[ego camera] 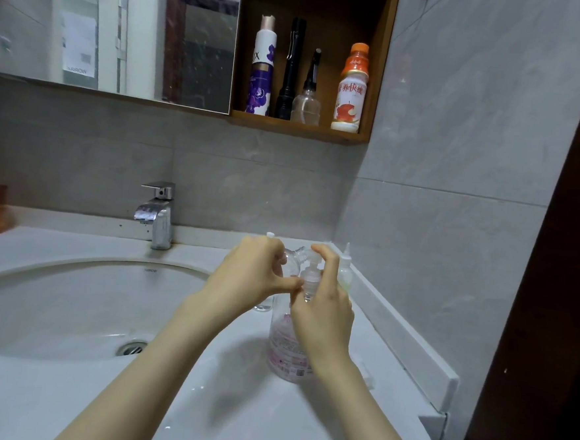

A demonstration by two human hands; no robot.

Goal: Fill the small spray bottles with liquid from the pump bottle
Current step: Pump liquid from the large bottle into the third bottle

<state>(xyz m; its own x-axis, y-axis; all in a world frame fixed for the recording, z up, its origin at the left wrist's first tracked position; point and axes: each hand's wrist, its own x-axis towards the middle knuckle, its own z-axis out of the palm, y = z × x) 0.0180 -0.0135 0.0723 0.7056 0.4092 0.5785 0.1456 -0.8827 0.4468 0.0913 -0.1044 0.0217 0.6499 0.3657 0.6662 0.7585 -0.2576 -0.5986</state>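
At 3 o'clock of the basin (69, 307), left hand (254, 270) pinches a tilted small spray bottle (292, 258) mouth-to-spout, right hand (323, 311) curls over the head of the pump bottle (286, 353): fill looks under way, wall-side bottle (344, 275) at 1 o'clock unreadable.

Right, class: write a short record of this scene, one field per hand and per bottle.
pump bottle: upright on countertop, right of sink
left hand: holds small clear bottle, tilted toward the pump spout
right hand: fingers curled over the pump head
greenish bottle: upright beside backsplash, behind right hand
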